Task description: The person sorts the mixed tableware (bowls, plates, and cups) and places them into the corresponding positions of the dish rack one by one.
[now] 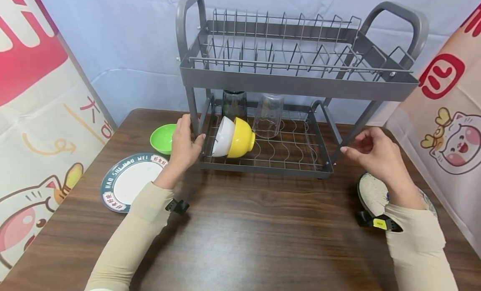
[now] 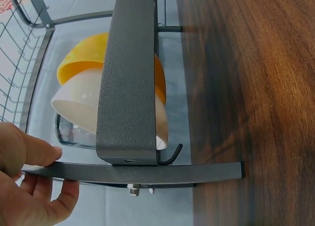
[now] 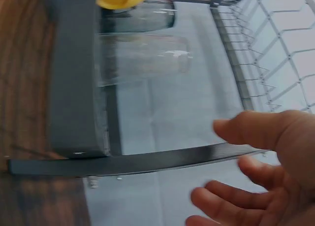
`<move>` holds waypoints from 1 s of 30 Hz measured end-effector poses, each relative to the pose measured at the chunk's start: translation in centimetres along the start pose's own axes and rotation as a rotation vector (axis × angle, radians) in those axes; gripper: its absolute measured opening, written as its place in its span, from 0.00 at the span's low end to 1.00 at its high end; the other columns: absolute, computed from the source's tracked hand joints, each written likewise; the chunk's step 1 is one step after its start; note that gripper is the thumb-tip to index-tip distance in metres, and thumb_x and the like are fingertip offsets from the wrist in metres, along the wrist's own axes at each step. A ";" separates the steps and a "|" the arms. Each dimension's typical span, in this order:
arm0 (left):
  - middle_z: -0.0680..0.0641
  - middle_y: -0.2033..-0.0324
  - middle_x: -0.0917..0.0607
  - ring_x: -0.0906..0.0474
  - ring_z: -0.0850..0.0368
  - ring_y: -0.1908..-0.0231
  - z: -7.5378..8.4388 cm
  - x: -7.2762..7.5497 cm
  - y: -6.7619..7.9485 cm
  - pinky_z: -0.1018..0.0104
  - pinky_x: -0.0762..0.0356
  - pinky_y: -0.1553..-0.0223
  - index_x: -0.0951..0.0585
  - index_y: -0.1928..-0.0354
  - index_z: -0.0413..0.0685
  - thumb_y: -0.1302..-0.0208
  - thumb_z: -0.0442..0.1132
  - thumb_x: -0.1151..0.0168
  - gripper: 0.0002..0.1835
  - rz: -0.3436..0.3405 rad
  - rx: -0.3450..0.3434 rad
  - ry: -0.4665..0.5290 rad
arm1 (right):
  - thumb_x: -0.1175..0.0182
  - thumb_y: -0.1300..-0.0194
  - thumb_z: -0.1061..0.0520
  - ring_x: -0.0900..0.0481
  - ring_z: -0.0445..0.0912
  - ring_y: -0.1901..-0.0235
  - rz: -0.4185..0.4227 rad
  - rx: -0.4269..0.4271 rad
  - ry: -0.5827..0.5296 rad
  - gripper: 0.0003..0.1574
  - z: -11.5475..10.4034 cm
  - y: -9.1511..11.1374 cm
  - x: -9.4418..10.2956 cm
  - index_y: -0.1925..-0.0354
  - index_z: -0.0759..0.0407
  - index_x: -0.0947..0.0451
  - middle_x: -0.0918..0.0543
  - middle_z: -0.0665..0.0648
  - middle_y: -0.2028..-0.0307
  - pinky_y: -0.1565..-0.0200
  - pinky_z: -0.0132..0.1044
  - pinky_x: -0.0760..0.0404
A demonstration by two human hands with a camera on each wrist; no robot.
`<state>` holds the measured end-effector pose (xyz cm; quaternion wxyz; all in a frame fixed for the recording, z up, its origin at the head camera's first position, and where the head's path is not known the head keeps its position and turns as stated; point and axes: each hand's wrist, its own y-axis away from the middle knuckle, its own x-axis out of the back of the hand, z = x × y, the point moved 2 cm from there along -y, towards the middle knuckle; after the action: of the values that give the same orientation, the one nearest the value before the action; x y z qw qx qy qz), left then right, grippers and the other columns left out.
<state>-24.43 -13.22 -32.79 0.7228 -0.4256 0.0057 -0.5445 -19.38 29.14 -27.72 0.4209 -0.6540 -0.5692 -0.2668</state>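
Note:
A two-tier grey metal dish rack (image 1: 293,83) stands at the back of the table. My left hand (image 1: 184,142) grips its left front post, thumb on one side and fingers curled round the other, as the left wrist view shows. Beside the right front post, my right hand (image 1: 379,155) has its thumb and loosely bent fingers spread on either side of the post, apart from it in the right wrist view (image 3: 246,177). On the lower tier, a white bowl (image 1: 224,134) and a yellow bowl (image 1: 243,138) lie tipped on their sides, nested together. Behind them stand a dark glass (image 1: 234,104) and a clear glass (image 1: 268,115).
Left of the rack sit a green bowl (image 1: 162,140) and a plate with a dark patterned rim (image 1: 129,184). A patterned plate (image 1: 370,195) lies partly hidden under my right forearm. Cloth backdrops (image 1: 143,44) enclose the wooden table (image 1: 263,232) at the back and sides.

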 end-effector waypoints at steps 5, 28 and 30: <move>0.39 0.65 0.28 0.31 0.44 0.65 0.0 0.0 0.0 0.55 0.31 0.65 0.30 0.55 0.35 0.49 0.22 0.38 0.19 -0.001 -0.004 0.001 | 0.39 0.39 0.47 0.26 0.61 0.53 0.036 -0.046 -0.141 0.41 0.3 -0.3 -1.3 0.40 0.68 0.47 0.31 0.70 0.49 0.62 0.39 0.28; 0.39 0.65 0.29 0.33 0.46 0.66 0.1 0.0 0.1 0.56 0.33 0.66 0.31 0.54 0.36 0.48 0.22 0.39 0.19 -0.012 0.008 0.000 | 0.44 0.37 0.69 0.21 0.40 0.63 0.084 0.166 -0.483 0.17 2.0 -1.6 -3.8 0.52 0.58 0.34 0.21 0.52 0.62 0.64 0.27 0.26; 0.39 0.65 0.29 0.33 0.46 0.66 0.1 0.0 0.1 0.56 0.33 0.66 0.31 0.55 0.36 0.48 0.22 0.39 0.19 -0.010 0.006 -0.001 | 0.44 0.37 0.69 0.21 0.42 0.64 0.076 0.158 -0.507 0.15 2.0 -1.7 -4.0 0.53 0.60 0.34 0.21 0.52 0.64 0.65 0.27 0.25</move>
<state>-24.35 -13.15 -32.83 0.7213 -0.4237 0.0014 -0.5478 -22.08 28.76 -31.58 0.3241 -0.6860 -0.6506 -0.0332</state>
